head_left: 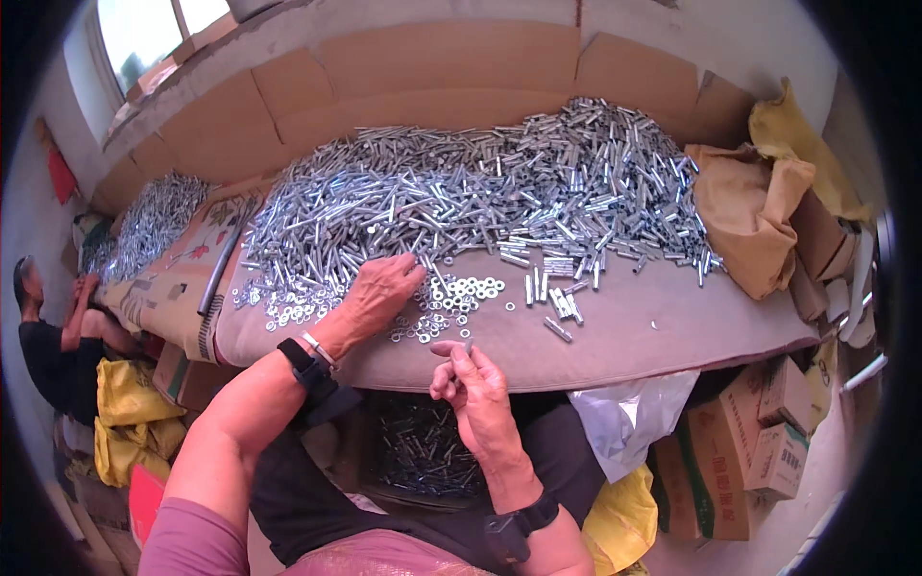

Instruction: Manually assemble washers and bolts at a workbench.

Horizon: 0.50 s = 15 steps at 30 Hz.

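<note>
My left hand (376,296) reaches to the front edge of a large heap of short silvery metal rods or bolts (384,206). Its fingers are curled together at the tips, and what they pinch, if anything, is hidden. Flat ring washers (466,291) lie scattered beside and under that hand. Closer to me, my right hand (473,384) is raised over the table's front edge, thumb against forefinger. A small greyish bit shows at its fingertips, too small to name. Some loose metal pieces (565,305) lie to the right of the washers.
The padded table (615,341) has cardboard (442,72) standing along its back. Below it sits a container of dark metal pieces (427,451). Brown sacking (749,216) and boxes (715,461) are at right. Another person (58,336) sits far left near a second heap (154,221).
</note>
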Each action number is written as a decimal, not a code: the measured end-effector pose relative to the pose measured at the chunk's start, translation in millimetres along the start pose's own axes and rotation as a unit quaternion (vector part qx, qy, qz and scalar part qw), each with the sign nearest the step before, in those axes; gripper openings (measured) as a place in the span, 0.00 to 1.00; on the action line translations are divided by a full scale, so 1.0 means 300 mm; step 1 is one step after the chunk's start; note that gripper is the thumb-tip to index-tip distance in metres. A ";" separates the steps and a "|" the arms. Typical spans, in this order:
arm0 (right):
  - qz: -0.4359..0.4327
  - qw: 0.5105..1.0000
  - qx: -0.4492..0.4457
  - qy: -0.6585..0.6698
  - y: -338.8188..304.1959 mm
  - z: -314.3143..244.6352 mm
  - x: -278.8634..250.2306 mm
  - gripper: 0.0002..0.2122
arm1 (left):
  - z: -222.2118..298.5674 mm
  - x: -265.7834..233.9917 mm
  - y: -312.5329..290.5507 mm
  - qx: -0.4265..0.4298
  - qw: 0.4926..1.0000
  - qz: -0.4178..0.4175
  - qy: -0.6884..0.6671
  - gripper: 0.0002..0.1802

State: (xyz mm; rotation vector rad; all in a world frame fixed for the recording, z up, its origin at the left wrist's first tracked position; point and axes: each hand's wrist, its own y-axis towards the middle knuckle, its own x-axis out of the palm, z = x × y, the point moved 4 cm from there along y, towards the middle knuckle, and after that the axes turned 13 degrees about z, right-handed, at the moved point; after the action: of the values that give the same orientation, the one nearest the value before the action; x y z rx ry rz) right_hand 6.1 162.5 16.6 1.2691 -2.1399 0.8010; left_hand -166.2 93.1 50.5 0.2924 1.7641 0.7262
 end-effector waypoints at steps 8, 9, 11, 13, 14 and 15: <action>0.028 0.998 -0.034 -0.051 0.008 0.003 -0.028 0.14 | -0.034 -0.034 -0.008 0.049 0.999 -0.003 -0.022 0.12; 0.022 0.998 -0.027 -0.051 0.010 0.014 -0.017 0.14 | -0.030 -0.068 -0.008 0.001 0.997 0.038 -0.071 0.12; 0.018 0.999 -0.007 -0.030 0.008 0.037 0.011 0.14 | -0.002 -0.129 -0.012 -0.079 0.975 0.131 -0.164 0.10; -0.013 0.999 0.032 0.011 0.003 0.063 0.039 0.14 | 0.057 -0.185 -0.045 -0.089 0.960 0.158 -0.212 0.12; -0.012 0.999 0.034 0.009 0.003 0.068 0.052 0.14 | 0.084 -0.216 -0.065 -0.096 0.943 0.185 -0.258 0.15; -0.021 0.998 0.044 0.042 0.002 0.076 0.073 0.14 | 0.115 -0.239 -0.084 -0.084 0.942 0.179 -0.271 0.16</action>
State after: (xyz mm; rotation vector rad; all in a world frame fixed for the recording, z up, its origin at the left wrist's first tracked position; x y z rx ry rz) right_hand -6.8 133.6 15.8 1.2969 -2.0244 0.9245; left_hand -106.8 45.9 85.5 0.6434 1.1269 0.9436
